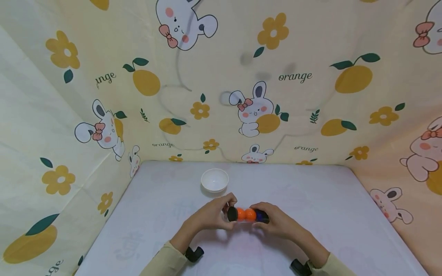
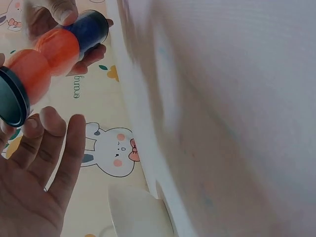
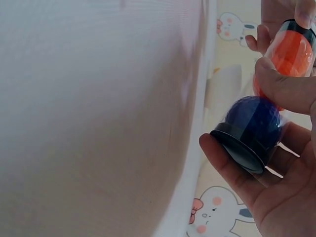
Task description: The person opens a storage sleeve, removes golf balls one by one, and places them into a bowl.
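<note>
Both hands hold a clear plastic tube [image 1: 246, 220] with black end caps, level above the table. Inside it sit two orange balls [image 2: 58, 50] and a dark blue ball [image 3: 252, 117] in a row. My left hand [image 1: 215, 213] grips the left end, fingers and thumb about the black cap [image 2: 15, 96]. Around the blue-ball end curls my right hand [image 1: 277, 221], its thumb across the tube and its fingers beneath in the right wrist view. The right black cap [image 3: 239, 150] is close to a fingertip there. Both caps are on the tube.
A white bowl [image 1: 215, 181] stands on the white-covered table [image 1: 165, 214], just beyond my left hand. Curtains printed with rabbits and oranges [image 1: 221, 126] rise along the back and sides. Black wrist devices [image 1: 194, 254] are strapped near both cuffs.
</note>
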The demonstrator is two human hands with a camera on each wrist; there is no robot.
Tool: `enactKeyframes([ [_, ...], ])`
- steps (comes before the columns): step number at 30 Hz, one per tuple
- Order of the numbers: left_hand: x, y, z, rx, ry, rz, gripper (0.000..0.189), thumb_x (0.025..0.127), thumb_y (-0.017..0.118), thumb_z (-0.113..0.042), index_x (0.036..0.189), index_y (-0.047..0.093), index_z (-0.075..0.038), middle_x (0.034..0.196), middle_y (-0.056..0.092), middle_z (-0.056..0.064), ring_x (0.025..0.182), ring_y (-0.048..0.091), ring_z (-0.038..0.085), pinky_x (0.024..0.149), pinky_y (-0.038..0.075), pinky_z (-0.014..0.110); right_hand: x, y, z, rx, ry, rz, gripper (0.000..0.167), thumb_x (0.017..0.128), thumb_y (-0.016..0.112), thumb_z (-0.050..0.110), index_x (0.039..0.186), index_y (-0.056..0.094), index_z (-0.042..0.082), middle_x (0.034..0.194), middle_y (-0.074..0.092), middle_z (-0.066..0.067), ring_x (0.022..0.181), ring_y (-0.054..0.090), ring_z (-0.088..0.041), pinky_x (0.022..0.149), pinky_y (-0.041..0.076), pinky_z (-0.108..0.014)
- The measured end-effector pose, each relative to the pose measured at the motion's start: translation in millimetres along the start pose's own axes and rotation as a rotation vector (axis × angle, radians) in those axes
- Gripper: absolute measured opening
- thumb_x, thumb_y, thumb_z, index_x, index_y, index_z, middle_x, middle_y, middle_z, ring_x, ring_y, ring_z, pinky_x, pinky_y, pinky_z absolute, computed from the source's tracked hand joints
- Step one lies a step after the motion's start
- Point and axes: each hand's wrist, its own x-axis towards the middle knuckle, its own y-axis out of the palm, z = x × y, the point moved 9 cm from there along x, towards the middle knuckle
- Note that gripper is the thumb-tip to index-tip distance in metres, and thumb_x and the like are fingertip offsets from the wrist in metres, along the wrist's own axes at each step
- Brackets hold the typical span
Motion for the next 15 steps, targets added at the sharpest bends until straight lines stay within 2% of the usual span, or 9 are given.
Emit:
enactKeyframes([
  [5,0.1,3.1,-0.6,-0.040,0.010,0.020,0.049,0.079,0.086,-0.014,0.110,0.049,-0.024,0.104,0.058,-0.009,0.094,0.058,0.006,0.082,0.058,0.026,0.0,0.5,-0.4,0.009,0.006,0.009,0.053,0.095,0.085,0.028,0.139,0.066,0.006,0.134,0.071,-0.007,0.120,0.068,-0.026,0.105,0.056,-0.054],
  [9,-1.4,-1.5,0.3,-0.047,-0.002,-0.030,0.049,0.084,0.085,-0.016,0.116,0.049,-0.024,0.106,0.057,-0.007,0.096,0.061,0.007,0.085,0.060,0.025,0.2,-2.4,-3.9,0.013,0.026,-0.009,0.052,0.095,0.085,0.030,0.138,0.067,0.007,0.134,0.071,-0.007,0.120,0.068,-0.027,0.105,0.056,-0.054],
  [12,-3.8,-8.1,-1.1,0.010,-0.009,-0.075,0.049,0.088,0.085,-0.019,0.121,0.049,-0.024,0.110,0.059,-0.007,0.096,0.064,0.008,0.086,0.060,0.025,-0.5,-5.1,-5.7,0.017,0.032,-0.024,0.050,0.095,0.085,0.030,0.136,0.068,0.007,0.133,0.072,-0.007,0.119,0.069,-0.027,0.104,0.056,-0.054],
  [15,-5.2,-12.0,-6.0,0.109,0.009,-0.090,0.049,0.091,0.084,-0.020,0.128,0.051,-0.023,0.116,0.062,-0.008,0.096,0.066,0.010,0.088,0.060,0.026,-1.5,-7.8,-6.9,0.011,0.035,-0.035,0.049,0.094,0.086,0.030,0.134,0.069,0.008,0.131,0.073,-0.006,0.117,0.069,-0.026,0.103,0.057,-0.053],
])
